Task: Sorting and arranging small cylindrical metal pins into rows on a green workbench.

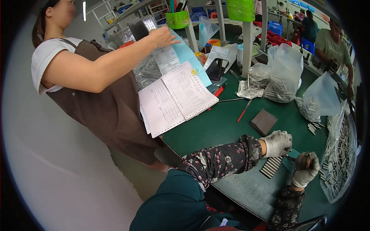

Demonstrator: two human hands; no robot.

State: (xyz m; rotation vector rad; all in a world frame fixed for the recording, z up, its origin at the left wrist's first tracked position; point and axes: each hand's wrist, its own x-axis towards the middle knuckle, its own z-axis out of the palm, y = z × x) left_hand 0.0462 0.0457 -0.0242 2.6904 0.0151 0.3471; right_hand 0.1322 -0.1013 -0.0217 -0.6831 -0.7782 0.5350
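Note:
Both my hands wear grey work gloves and patterned sleeves. My left hand [276, 143] is curled into a fist just above a row of small metal rods [271, 166] laid side by side on the green table [219, 127]. What it holds is hidden. My right hand [305, 168] is closed around a dark tool handle [301, 160] whose tip points left toward the rods. A teal pad [288, 164] lies under the tool.
A person in a brown apron stands at left, a hand [162, 36] on printed sheets [175, 98]. Clear bags of metal rods [283, 75] [339, 154], a dark block [263, 121], a red pen [244, 111] and green bins [178, 19] sit on the table. Another person [333, 42] works at far right.

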